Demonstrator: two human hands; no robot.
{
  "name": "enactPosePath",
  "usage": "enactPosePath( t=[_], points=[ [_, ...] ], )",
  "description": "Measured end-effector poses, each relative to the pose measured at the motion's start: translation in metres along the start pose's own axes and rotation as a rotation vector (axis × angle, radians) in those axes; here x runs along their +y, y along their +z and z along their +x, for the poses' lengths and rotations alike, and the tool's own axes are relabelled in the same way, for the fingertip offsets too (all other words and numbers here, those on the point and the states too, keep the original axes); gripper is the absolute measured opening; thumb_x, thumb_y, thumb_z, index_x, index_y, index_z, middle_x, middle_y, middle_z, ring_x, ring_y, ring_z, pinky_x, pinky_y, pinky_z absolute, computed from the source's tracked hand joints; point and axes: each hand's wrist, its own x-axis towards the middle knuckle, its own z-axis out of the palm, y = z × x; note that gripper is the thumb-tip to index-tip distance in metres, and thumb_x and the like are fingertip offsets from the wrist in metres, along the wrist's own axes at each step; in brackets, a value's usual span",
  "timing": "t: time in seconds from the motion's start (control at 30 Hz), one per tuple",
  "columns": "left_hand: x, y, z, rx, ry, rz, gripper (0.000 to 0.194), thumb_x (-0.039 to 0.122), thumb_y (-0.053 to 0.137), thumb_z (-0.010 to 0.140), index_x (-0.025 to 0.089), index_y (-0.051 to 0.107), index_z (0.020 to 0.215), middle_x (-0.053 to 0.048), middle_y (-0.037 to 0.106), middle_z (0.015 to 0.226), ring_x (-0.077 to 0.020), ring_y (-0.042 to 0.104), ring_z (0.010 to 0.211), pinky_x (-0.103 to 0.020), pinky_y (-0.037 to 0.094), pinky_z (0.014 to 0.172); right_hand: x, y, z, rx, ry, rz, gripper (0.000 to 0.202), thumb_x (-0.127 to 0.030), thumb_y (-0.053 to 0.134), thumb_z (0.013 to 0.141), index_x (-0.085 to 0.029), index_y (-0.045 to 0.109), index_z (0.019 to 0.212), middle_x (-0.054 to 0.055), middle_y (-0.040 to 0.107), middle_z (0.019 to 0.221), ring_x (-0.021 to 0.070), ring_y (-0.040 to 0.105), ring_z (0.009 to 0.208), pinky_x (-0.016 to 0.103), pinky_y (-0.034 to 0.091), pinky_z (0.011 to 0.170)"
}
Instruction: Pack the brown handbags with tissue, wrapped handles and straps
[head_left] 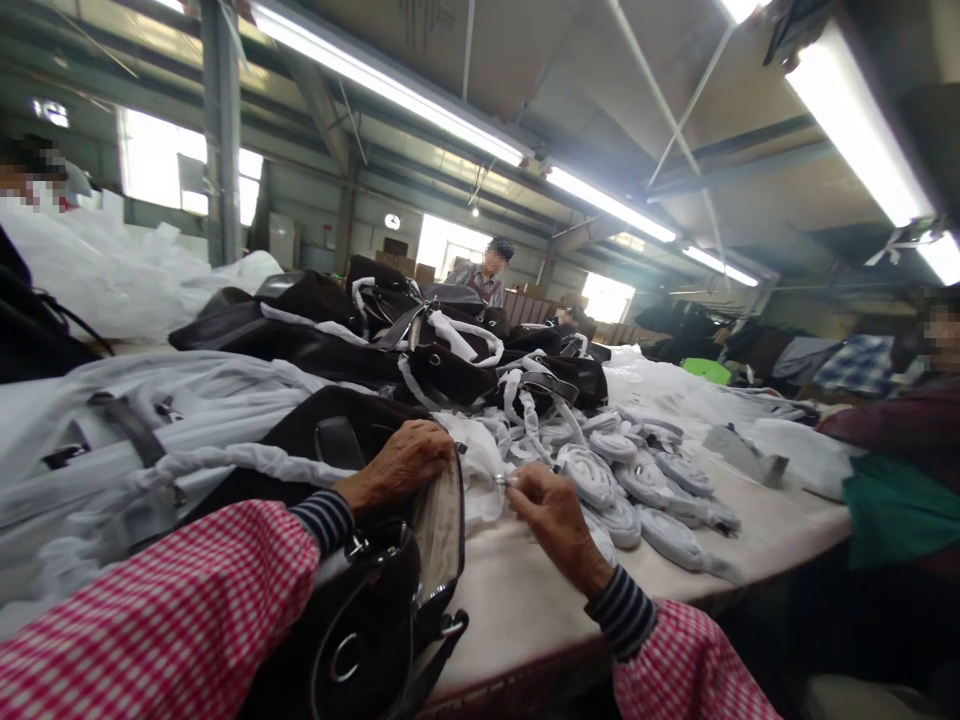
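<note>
A black handbag point(367, 610) leans at the table's front edge, its mouth spread and its beige lining point(435, 525) showing. My left hand point(409, 460) is closed on the top edge of that opening. Just right of the bag, my right hand point(551, 515) pinches a small shiny metal piece point(502, 481); its exact kind is too small to make out. Crumpled white wrapping point(476, 465) lies behind it, between my hands. A strap wrapped in white paper point(247, 460) runs along the left behind my forearm.
Coiled straps in white wrapping point(645, 480) lie heaped on the pale table point(517, 610). Behind them, black bags point(442, 375) are piled up. White-wrapped goods point(202, 390) fill the left. One person point(892, 430) is at the right edge, others farther back.
</note>
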Motion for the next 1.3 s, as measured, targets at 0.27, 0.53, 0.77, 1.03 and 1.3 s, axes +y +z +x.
enactPosePath(
  t=[0.27, 0.53, 0.77, 1.03, 1.3],
  points=[
    [0.004, -0.011, -0.005, 0.127, 0.003, -0.026, 0.012, 0.020, 0.061, 0.095, 0.023, 0.073, 0.093, -0.006, 0.052, 0.151, -0.0283, 0.046, 0.137, -0.044, 0.042, 0.113, -0.034, 0.043, 0.069, 0.007, 0.029, 0.045, 0.018, -0.018, 0.065, 0.080, -0.017, 0.061, 0.063, 0.001, 0.063, 0.062, 0.0136, 0.057, 0.061, 0.024, 0.042, 0.060],
    [0.000, -0.016, -0.009, -0.006, 0.041, -0.035, 0.013, 0.019, 0.057, 0.099, 0.021, 0.069, 0.092, -0.004, 0.069, 0.100, -0.0208, 0.062, 0.093, -0.031, 0.047, 0.081, -0.027, 0.061, 0.059, -0.091, 0.003, 0.040, 0.017, -0.014, 0.068, 0.077, -0.016, 0.061, 0.062, -0.002, 0.060, 0.061, 0.0115, 0.053, 0.062, 0.023, 0.036, 0.060],
    [0.005, -0.018, -0.011, -0.006, 0.108, -0.067, 0.019, 0.020, 0.054, 0.101, 0.021, 0.070, 0.091, -0.003, 0.071, 0.094, -0.0207, 0.060, 0.094, -0.029, 0.046, 0.084, -0.029, 0.049, 0.061, -0.201, 0.001, 0.013, 0.016, -0.006, 0.063, 0.076, -0.015, 0.063, 0.064, -0.002, 0.060, 0.058, 0.0119, 0.054, 0.060, 0.023, 0.037, 0.062],
    [0.006, -0.016, -0.011, -0.013, 0.086, -0.113, 0.018, 0.019, 0.055, 0.099, 0.023, 0.073, 0.097, -0.005, 0.073, 0.102, -0.0209, 0.064, 0.101, -0.030, 0.047, 0.093, -0.019, 0.039, 0.048, -0.184, -0.015, -0.148, 0.018, -0.010, 0.063, 0.078, -0.016, 0.061, 0.061, -0.001, 0.059, 0.059, 0.0135, 0.051, 0.064, 0.025, 0.034, 0.065],
    [0.003, -0.014, -0.011, 0.011, -0.043, -0.172, 0.010, 0.021, 0.063, 0.093, 0.021, 0.073, 0.091, -0.002, 0.074, 0.098, -0.0211, 0.067, 0.095, -0.031, 0.046, 0.087, -0.024, 0.038, 0.040, -0.139, 0.040, -0.345, 0.011, -0.016, 0.063, 0.079, -0.017, 0.064, 0.068, 0.001, 0.059, 0.067, 0.0147, 0.050, 0.068, 0.027, 0.028, 0.065]
  ],
)
